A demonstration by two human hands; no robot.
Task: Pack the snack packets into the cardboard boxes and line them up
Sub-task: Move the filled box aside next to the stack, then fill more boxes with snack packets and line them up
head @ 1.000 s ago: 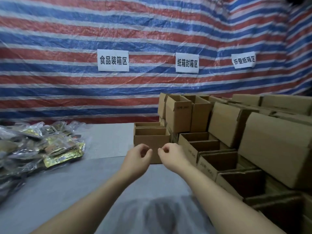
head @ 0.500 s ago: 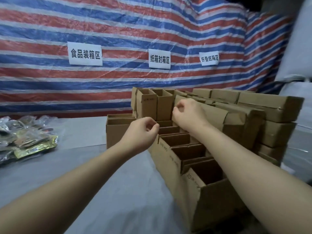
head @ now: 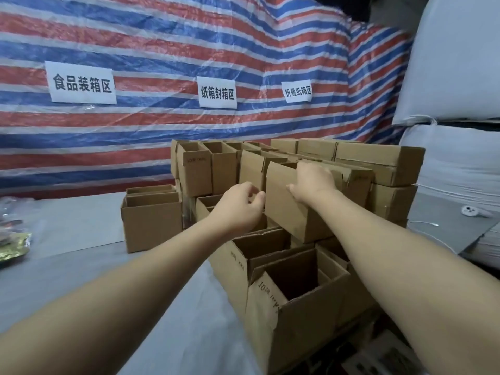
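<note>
A: Setting — striped red, white and blue tarpaulin (head: 151,39) as back wall with three paper signs (head: 81,83); grey cloth-covered table (head: 70,220); white sacks (head: 460,77) stacked at right.

B: Hands?

A: Right hand (head: 313,182) grips the top edge of one cardboard box (head: 292,209), thumb on the near face, fingers over the rim and hidden from here. Left hand (head: 238,205) sits just beside that box's left corner, fingers curled; whether it touches the card or holds anything, cannot tell.

B: Handling?

A: Judged light and apparently empty — thin corrugated walls, stiff along the folds, likely to flex if squeezed mid-panel. Best hold looks like rim plus a side, near a corner. Surface is matte card, so slip seems unlikely.

B: Surroundings, moving outward?

A: The held box is part of the upper layer of the stack of boxes (head: 373,169); open boxes (head: 292,288) in a row below and nearer. One separate open box (head: 151,226) stands alone at left on the table. The snack packets (head: 12,243) lie at the far left edge, well apart from both hands — only partly in view.

B: Stage?

A: Probably fetching a box; no packets visible in any box.
</note>
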